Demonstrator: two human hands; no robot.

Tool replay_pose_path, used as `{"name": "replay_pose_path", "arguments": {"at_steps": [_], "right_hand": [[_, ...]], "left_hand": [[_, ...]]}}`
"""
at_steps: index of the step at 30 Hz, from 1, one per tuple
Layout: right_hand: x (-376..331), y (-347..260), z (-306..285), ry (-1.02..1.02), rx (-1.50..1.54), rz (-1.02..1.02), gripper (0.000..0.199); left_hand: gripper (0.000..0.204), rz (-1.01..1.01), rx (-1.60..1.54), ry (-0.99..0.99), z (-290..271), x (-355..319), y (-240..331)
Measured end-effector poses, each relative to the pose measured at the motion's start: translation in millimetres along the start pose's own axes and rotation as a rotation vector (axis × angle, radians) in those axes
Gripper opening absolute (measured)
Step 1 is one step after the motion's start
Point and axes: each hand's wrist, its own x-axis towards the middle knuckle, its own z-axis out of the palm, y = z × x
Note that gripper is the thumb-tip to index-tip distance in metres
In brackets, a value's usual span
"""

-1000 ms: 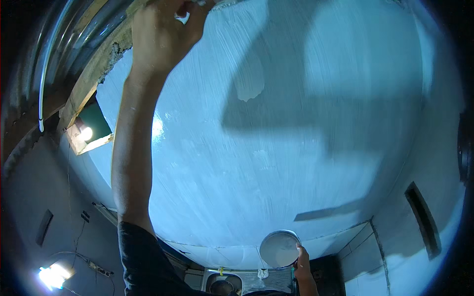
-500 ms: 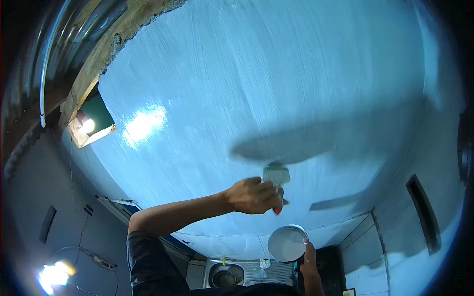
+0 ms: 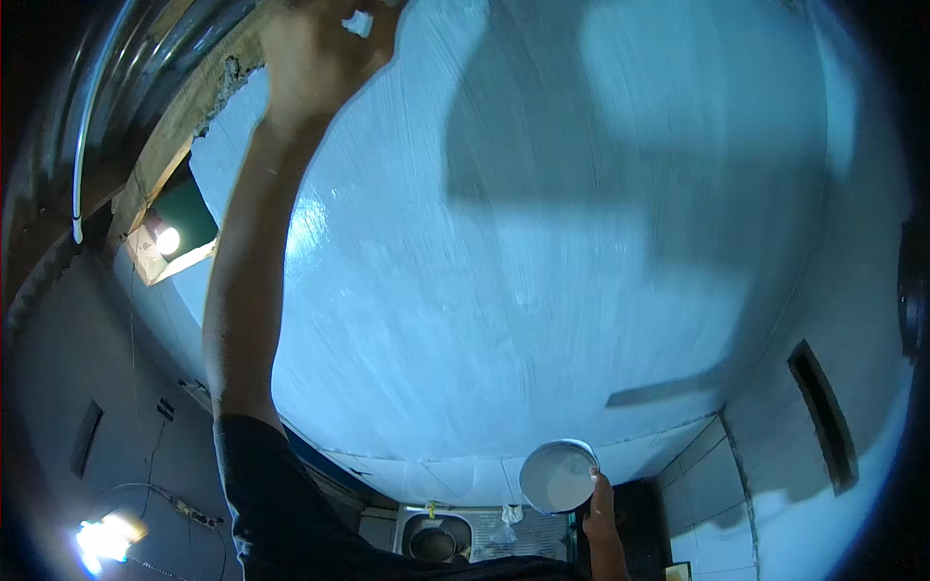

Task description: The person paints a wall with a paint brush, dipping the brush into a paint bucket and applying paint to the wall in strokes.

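Observation:
My left hand [image 3: 325, 58] is raised high against the upper part of the pale blue wall [image 3: 436, 320], its fingers curled and partly cut off by the top edge. It had a paintbrush half a second ago; the brush itself is out of sight now. Low in front of me, my right hand [image 3: 601, 504] grips the rim of a round container [image 3: 557, 479] with whitish paint inside, thumb over the edge. Brush streaks run up and down the wall, and shadows fall across its right side.
A lit bulb [image 3: 167, 240] sits by a wood-framed opening at left, under corrugated roofing [image 3: 107, 107]. Below are a steel sink [image 3: 436, 537] and white tiles [image 3: 717, 484]. A bright lamp [image 3: 107, 540] with wires is at lower left. The right wall has a narrow slot [image 3: 823, 416].
My left arm has stretched from the middle of the wall up to the top left, and the brush has gone out of view. The container in my right hand has barely moved.

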Motion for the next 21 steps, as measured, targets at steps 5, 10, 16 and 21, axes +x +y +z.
{"name": "replay_pose_path", "arguments": {"at_steps": [5,10,16,21], "right_hand": [[-18.7,33.8,5.4,0.195,0.549,0.778,0.039],[5.0,-5.4,-2.4,0.261,0.426,1.105,0.037],[-3.6,1.2,-6.2,0.141,0.478,0.848,0.041],[-23.7,26.6,7.0,0.162,0.414,0.671,0.034]], "left_hand": [[0.013,0.66,0.158,0.066,37.1,-128.9,55.2],[0.019,0.612,-0.467,-0.253,28.5,-275.7,163.9],[0.015,-0.06,-0.75,-0.501,36.0,-265.8,153.9],[0.014,-0.178,-0.643,-0.174,13.0,-113.6,42.0]]}}
